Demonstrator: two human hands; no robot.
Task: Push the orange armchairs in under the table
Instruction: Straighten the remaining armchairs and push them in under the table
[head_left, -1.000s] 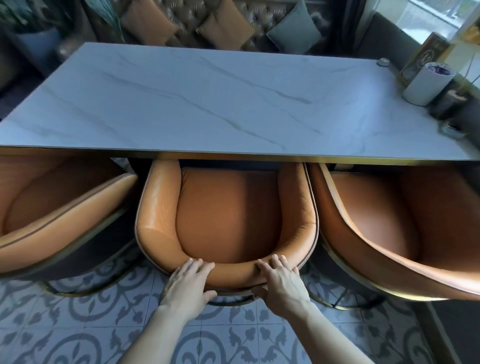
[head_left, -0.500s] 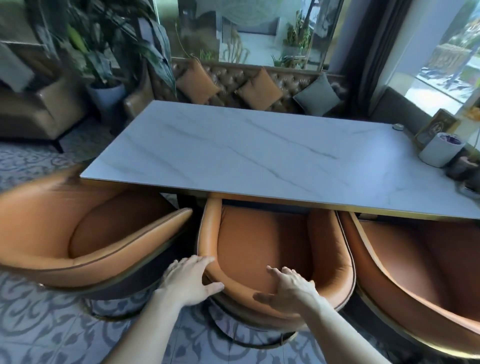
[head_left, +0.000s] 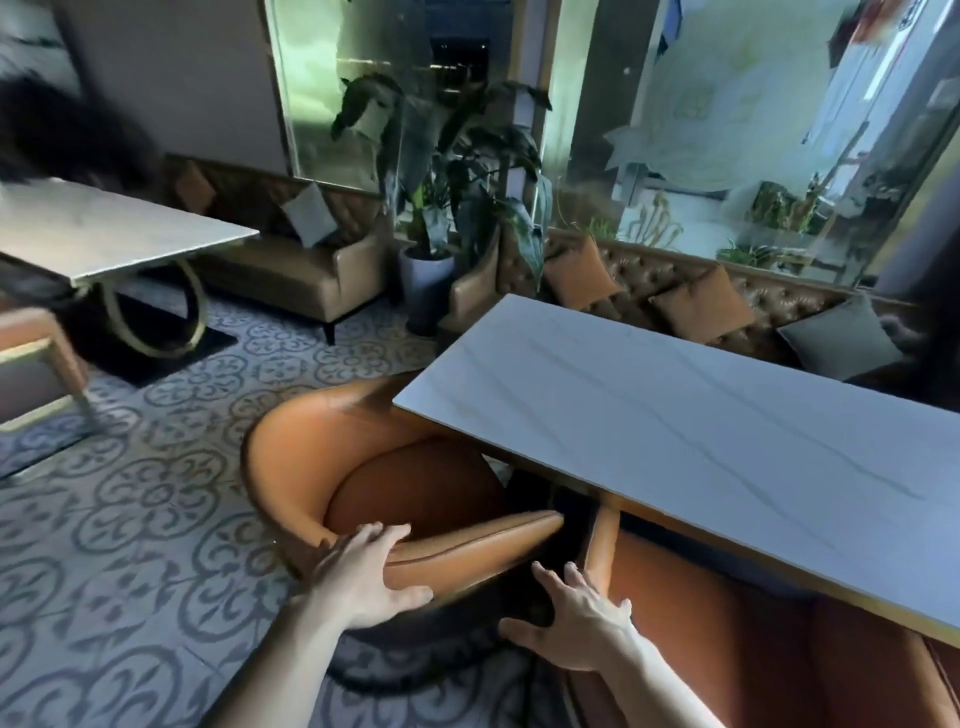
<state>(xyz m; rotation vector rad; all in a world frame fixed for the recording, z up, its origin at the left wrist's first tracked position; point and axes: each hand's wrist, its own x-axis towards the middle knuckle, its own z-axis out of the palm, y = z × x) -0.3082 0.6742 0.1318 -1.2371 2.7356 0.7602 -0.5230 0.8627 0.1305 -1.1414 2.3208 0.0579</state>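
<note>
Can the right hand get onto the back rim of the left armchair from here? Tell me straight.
Probably yes. The right hand hovers open in the gap between the two chairs, with nothing between it and the left armchair rim. The left hand already grips that rim further left, leaving free rim beside it.

The room is dim, lit mainly by daylight from the large windows (head_left: 727, 156) at the far right, which look washed out and hazy. That light gives the marble surface (head_left: 701, 431) a cool, pale sheen, while deep shadow pools beneath it. The whole picture is soft with motion blur, strongest at the far left, where a dark smear (head_left: 57, 135) has no readable form. Wide-angle distortion bends straight lines near the edges. The patterned floor (head_left: 130, 519) stays muted and grey.
</note>
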